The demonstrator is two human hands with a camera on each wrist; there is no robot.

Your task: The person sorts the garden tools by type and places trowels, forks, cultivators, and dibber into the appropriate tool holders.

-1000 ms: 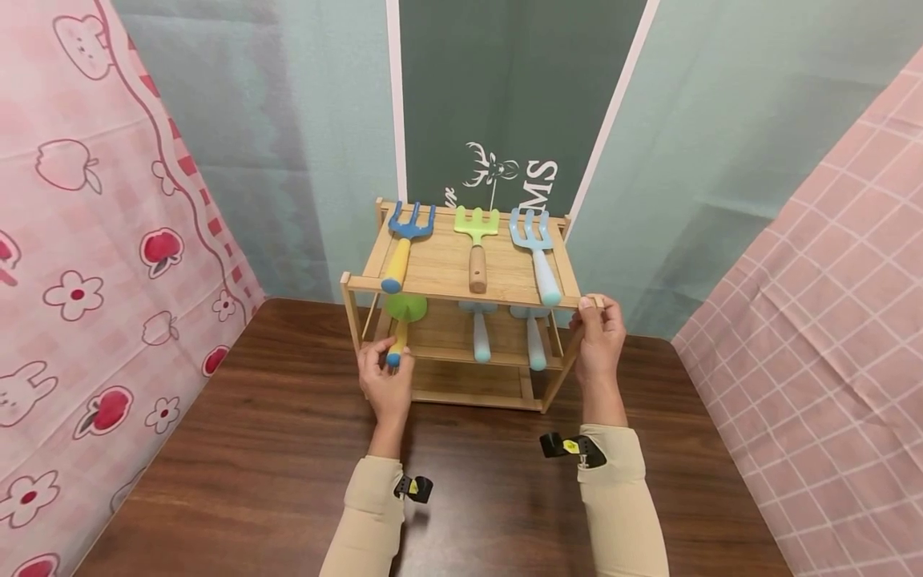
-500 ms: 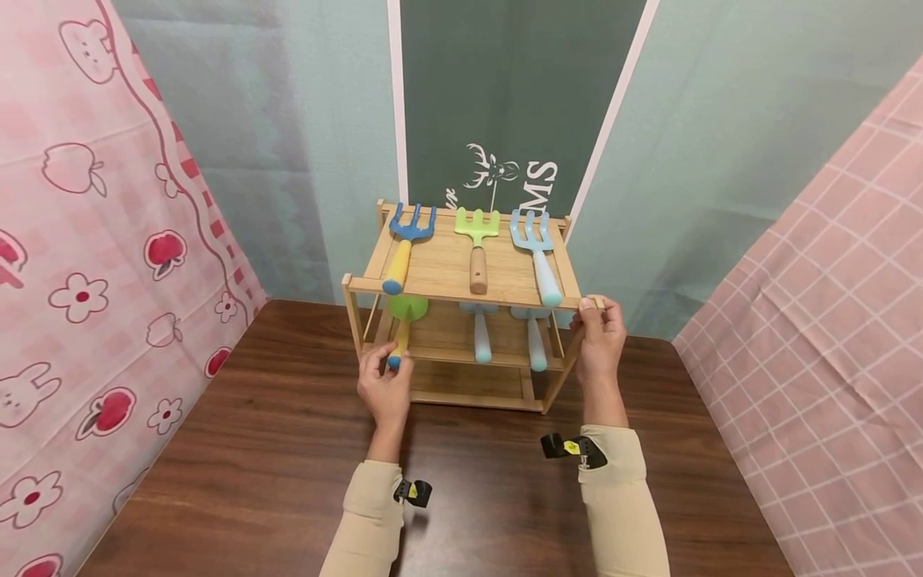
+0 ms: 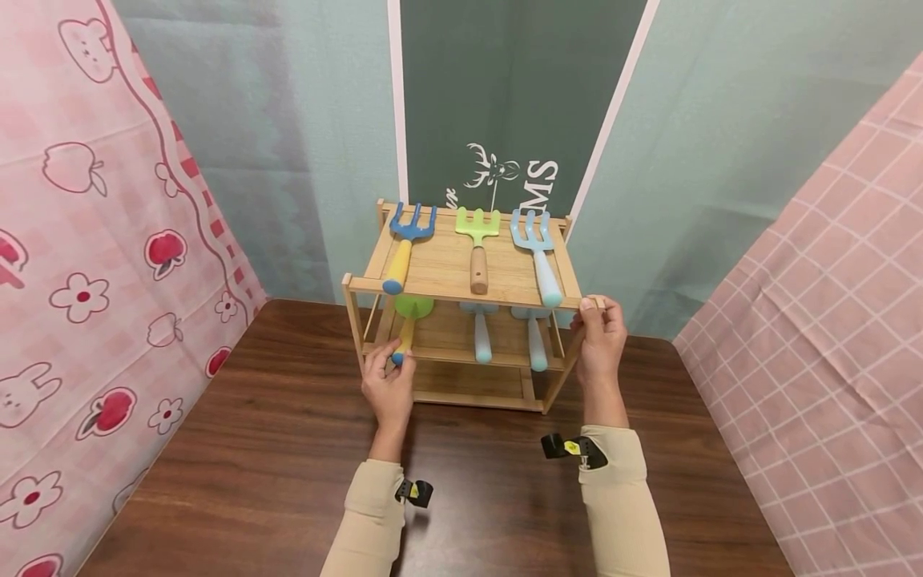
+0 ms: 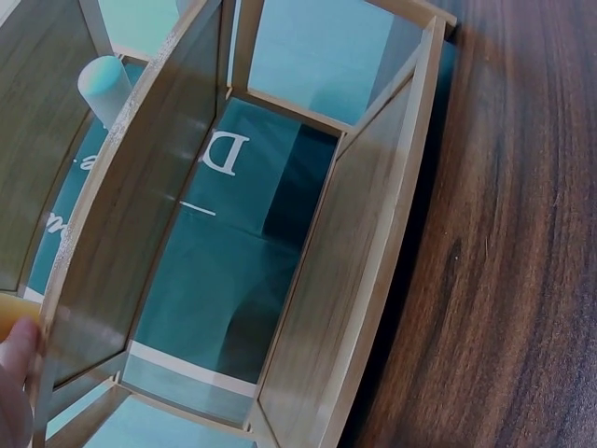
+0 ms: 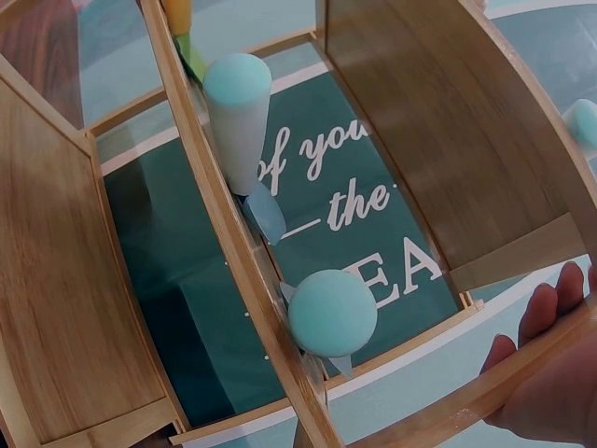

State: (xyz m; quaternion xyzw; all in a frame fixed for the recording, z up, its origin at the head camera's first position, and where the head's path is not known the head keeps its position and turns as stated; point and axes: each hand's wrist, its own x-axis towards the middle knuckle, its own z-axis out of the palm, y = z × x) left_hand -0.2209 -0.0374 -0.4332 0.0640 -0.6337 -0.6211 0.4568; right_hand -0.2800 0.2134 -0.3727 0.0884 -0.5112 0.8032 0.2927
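Observation:
My left hand [image 3: 388, 393] pinches the blue-tipped yellow handle of a green-bladed hand trowel [image 3: 409, 332] on the middle shelf of a wooden rack [image 3: 440, 276]. In the left wrist view only fingertips [image 4: 17, 353] and a bit of yellow handle show at the edge. With my right hand [image 3: 602, 340] I grip the rack's upper right front corner, fingers behind the post in the right wrist view. To the trowel's right lie two pale-blue-handled tools [image 3: 482, 340], their blades partly hidden under the top shelf.
On the top shelf lie a blue fork with yellow handle [image 3: 399, 264], a green fork with wooden handle [image 3: 478, 268] and a light blue fork [image 3: 546, 276]. The rack stands on a dark wooden table [image 3: 490, 489], against a hanging cloth [image 3: 324, 160].
The trowel has shifted slightly right on the middle shelf, with my left hand still pinching its handle. My right hand stays on the rack corner.

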